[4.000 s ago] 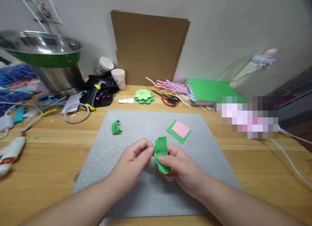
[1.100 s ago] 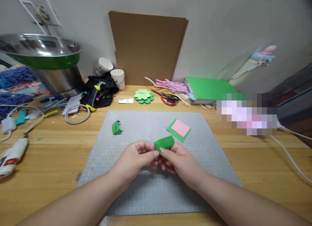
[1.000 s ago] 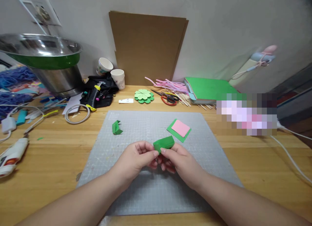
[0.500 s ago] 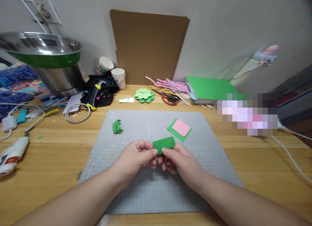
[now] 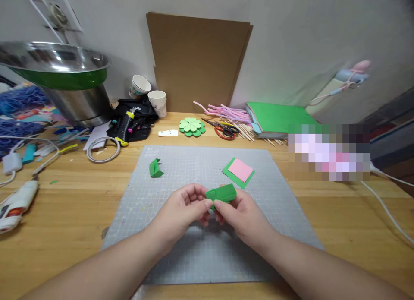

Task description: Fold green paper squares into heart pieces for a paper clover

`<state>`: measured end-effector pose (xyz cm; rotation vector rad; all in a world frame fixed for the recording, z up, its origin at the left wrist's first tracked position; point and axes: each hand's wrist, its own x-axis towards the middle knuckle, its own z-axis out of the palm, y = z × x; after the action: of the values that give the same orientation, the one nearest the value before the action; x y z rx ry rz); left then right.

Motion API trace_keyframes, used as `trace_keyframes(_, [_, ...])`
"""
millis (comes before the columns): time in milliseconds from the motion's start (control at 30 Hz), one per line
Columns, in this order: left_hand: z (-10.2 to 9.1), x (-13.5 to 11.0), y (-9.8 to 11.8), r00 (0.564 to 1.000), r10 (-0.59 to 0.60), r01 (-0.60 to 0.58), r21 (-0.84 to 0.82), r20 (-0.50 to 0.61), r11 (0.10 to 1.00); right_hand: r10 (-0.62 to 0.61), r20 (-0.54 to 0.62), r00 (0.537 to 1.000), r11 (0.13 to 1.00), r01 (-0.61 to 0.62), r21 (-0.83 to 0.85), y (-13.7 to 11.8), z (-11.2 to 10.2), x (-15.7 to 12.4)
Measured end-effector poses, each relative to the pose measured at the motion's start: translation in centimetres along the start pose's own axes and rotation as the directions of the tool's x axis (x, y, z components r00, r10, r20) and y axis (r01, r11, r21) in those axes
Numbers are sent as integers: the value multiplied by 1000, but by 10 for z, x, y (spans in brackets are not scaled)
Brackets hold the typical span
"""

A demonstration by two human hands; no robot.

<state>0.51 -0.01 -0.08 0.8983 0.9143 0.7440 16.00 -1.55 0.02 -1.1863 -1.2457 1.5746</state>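
Between both hands, above the grey cutting mat (image 5: 181,252), is a folded piece of green paper (image 5: 223,193). My left hand (image 5: 190,207) pinches its left lower edge between thumb and fingers. My right hand (image 5: 241,211) grips the lower right side, its thumb tip close to the left thumb. Fingers behind the paper are partly hidden. A small folded green paper piece (image 5: 155,168) lies at the mat's upper left. Toward the upper right rests a green paper square (image 5: 229,172) with pink paper (image 5: 241,169) on top.
Behind the mat lie a green paper flower (image 5: 192,126), scissors (image 5: 226,129), pink stems (image 5: 226,112) and a green-covered stack (image 5: 281,118). At left are a tape roll (image 5: 103,161), a glue gun (image 5: 19,205) and a steel bowl (image 5: 77,75). Cardboard (image 5: 197,62) leans on the wall.
The folded green paper has shifted slightly right and tilted, showing more of its lower fold. Both hands stay on it, the fingers regripping a little.
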Motion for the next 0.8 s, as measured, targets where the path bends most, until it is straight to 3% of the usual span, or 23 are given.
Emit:
trace_keyframes(100, [1, -2, 2, 978, 196, -191, 76, -66, 979, -31, -16, 999, 999, 30, -24, 2, -1, 0])
trace_keyframes(167, [0, -2, 4, 969, 240, -232, 140, -48, 963, -50, -6, 999, 998, 50, -38, 3, -1, 0])
trace_keyframes(267, [-1, -3, 6, 982, 188, -179, 181, -30, 967, -80, 27, 996, 996, 81, -38, 5, -2, -2])
trace_keyframes(400, [-1, -3, 6, 991, 125, -120, 113, -42, 986, -58, 40, 998, 998, 58, 6, 6, 0, -3])
trace_keyframes(800, [1, -3, 7, 986, 141, -133, 84, -91, 988, -131, 16, 991, 990, 132, -58, 6, 2, -3])
